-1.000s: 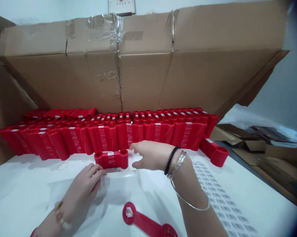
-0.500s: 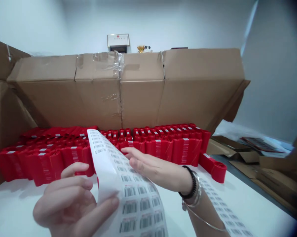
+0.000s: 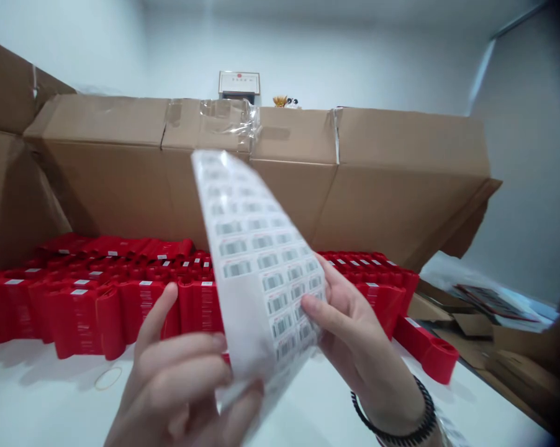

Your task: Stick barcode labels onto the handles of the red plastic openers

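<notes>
A long white sheet of barcode labels curves upward in front of me, its printed side facing me. My left hand is shut on its lower left edge, with the fingers curled behind the paper. My right hand pinches the right edge between thumb and fingers, and a dark beaded bracelet sits on that wrist. Behind the sheet stand rows of red plastic spool cartridges with barcode labels, partly hidden by the sheet and my hands.
A large brown cardboard flap rises behind the red rows on the white table. A loose rubber band lies on the table. One red cartridge lies at the right, near flattened cardboard pieces.
Both hands have lifted the label sheet from the table and raised it higher. The single red cartridge that lay in front of me a second ago is out of sight, and the view has tilted upward.
</notes>
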`<action>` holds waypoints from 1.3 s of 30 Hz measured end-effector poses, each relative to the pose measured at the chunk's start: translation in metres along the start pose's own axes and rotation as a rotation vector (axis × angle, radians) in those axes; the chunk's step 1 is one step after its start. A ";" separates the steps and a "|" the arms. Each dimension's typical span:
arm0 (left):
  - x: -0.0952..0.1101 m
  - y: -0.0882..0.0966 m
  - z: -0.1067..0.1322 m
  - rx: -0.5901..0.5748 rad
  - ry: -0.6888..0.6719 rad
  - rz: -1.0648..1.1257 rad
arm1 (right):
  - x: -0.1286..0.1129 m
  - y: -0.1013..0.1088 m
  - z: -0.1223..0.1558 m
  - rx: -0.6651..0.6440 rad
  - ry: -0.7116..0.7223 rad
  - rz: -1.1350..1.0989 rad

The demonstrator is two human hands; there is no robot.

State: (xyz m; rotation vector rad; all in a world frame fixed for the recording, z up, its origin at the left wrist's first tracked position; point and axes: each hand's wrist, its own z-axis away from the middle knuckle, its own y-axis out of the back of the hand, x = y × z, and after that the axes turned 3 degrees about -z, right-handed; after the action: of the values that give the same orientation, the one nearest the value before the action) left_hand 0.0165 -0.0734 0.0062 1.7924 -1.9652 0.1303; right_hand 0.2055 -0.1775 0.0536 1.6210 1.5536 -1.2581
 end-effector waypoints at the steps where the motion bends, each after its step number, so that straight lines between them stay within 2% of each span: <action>1: -0.001 0.001 -0.006 0.043 -0.064 -0.007 | -0.001 -0.003 0.000 0.042 0.029 0.038; 2: -0.002 0.002 -0.012 0.071 -0.086 0.005 | -0.002 -0.005 0.000 0.088 0.052 0.076; 3: -0.003 0.002 -0.018 0.078 -0.044 0.056 | -0.002 -0.006 0.000 0.141 0.065 0.115; 5: -0.006 0.001 -0.029 0.029 0.206 0.254 | -0.001 -0.007 0.000 0.216 0.059 0.188; 7: -0.008 0.001 -0.037 -0.045 0.457 0.496 | 0.003 -0.007 -0.002 0.217 0.036 0.238; 9: -0.011 0.001 -0.042 -0.118 0.585 0.657 | 0.008 -0.007 -0.004 0.183 0.015 0.269; 10: -0.012 0.000 -0.043 -0.138 0.616 0.668 | 0.010 -0.007 -0.005 0.172 0.007 0.282; 12: -0.015 0.000 -0.042 -0.109 0.639 0.549 | 0.013 -0.009 -0.007 0.190 0.011 0.319; 15: -0.018 -0.001 -0.039 0.009 0.627 0.277 | 0.017 -0.013 -0.007 0.264 0.037 0.401; 17: -0.019 -0.003 -0.038 -0.015 0.631 0.234 | 0.018 -0.016 -0.007 0.275 0.023 0.428; 19: -0.020 -0.005 -0.039 -0.093 0.644 0.282 | 0.018 -0.017 -0.006 0.248 -0.010 0.425; 21: -0.021 -0.006 -0.041 -0.117 0.636 0.323 | 0.017 -0.016 -0.006 0.223 -0.059 0.419; 25: -0.024 -0.005 -0.043 -0.022 0.589 0.278 | 0.015 -0.007 -0.006 0.225 -0.140 0.430; 27: -0.024 -0.003 -0.043 -0.024 0.578 0.277 | 0.014 -0.001 -0.007 0.215 -0.133 0.449; 30: -0.021 -0.003 -0.042 -0.164 0.566 0.359 | 0.016 0.006 -0.007 0.140 -0.157 0.437; 33: -0.017 -0.005 -0.042 -0.293 0.584 0.469 | 0.020 0.006 -0.008 0.002 -0.197 0.382; 35: -0.014 -0.006 -0.042 -0.326 0.625 0.585 | 0.020 0.003 -0.008 -0.061 -0.187 0.394; 39: -0.012 -0.006 -0.043 -0.295 0.673 0.749 | 0.018 -0.001 -0.006 -0.077 -0.159 0.453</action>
State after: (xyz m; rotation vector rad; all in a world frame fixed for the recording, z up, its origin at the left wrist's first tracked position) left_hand 0.0346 -0.0468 0.0377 0.6285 -1.8892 0.5656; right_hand 0.2036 -0.1642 0.0404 1.6578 1.0471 -1.0363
